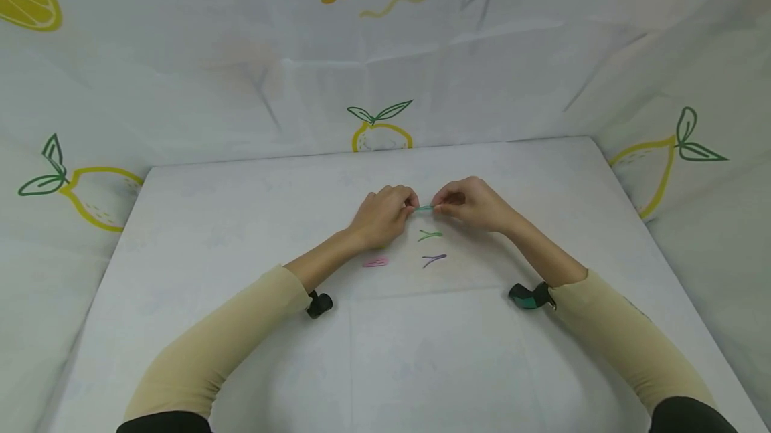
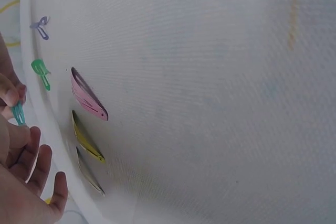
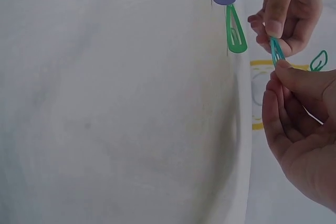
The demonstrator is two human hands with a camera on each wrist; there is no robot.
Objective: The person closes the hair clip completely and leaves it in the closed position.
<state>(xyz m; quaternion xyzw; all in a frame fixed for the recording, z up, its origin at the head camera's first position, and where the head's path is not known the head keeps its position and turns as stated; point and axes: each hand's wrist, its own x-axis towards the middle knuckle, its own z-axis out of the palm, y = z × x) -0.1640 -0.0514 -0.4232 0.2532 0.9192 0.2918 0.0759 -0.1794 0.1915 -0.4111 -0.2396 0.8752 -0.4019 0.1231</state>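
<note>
Between my two hands, above the far half of the table, is a teal snap hair clip (image 1: 425, 208). My left hand (image 1: 385, 214) pinches one end of it with thumb and fingertip, and my right hand (image 1: 476, 204) pinches the other end. In the right wrist view the teal clip's slotted middle shows between the fingertips. Nearer to me, a green hair clip (image 1: 430, 235) and a purple hair clip (image 1: 434, 260) lie with their arms spread apart. A pink hair clip (image 1: 376, 262) lies flat below my left hand.
In the left wrist view a yellow hair clip (image 2: 88, 140) and a pale hair clip (image 2: 90, 172) lie beside the pink one. The white-covered table (image 1: 421, 353) meets lemon-printed cloth (image 1: 241, 105) at the back and sides. Black wrist cameras (image 1: 319, 304) hang under both forearms.
</note>
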